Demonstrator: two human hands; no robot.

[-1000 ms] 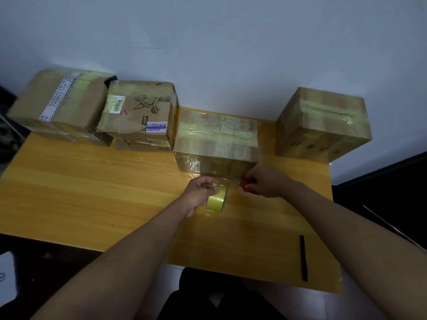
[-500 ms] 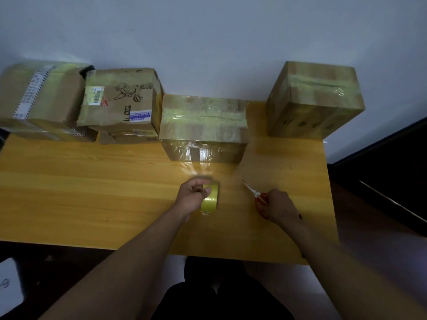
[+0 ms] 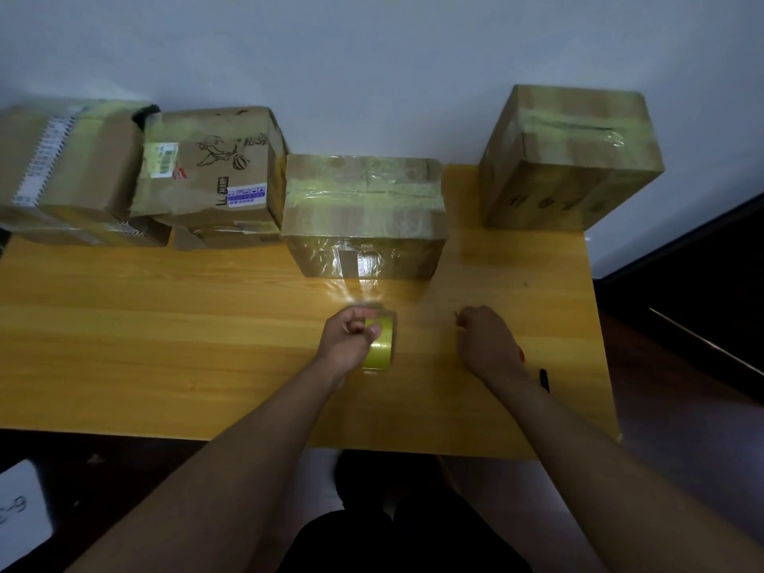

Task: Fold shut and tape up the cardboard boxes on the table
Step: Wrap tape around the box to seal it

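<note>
**Tape cut free at the middle box; both hands drawn back toward the near edge**

The left hand (image 3: 350, 340) is curled round the yellow tape roll (image 3: 380, 345), fingers through its core and thumb over the rim, holding it on edge just above the table (image 3: 165, 324); a short, crumpled tail of clear tape (image 3: 355, 291) fans out from the roll toward the middle box (image 3: 364, 217), and whether it is joined to that box cannot be told; the right hand (image 3: 488, 341) is closed over the scissors (image 3: 521, 354), of which only a metal tip at the far side of the fist and a sliver of red handle at the wrist show.

A second ago both hands were at the near face of the middle box, the right working the scissors at the tape; half a second ago the right had pulled off to the right with the blades showing; now both hands sit nearer the body, and the blades are mostly tucked away; by my reading the cut is made and this box's strip is done.

Both forearms reach in from the near edge, the left angling right, the right angling left, wrists low over the wood.

Four boxes line the far side, all flaps down and glossy with tape: the striped box (image 3: 70, 175) far left, the printed box (image 3: 211, 171) beside it, the middle one, and the right box (image 3: 570, 159) apart at the corner; a black pen (image 3: 545, 379) lies near the right wrist.
</note>
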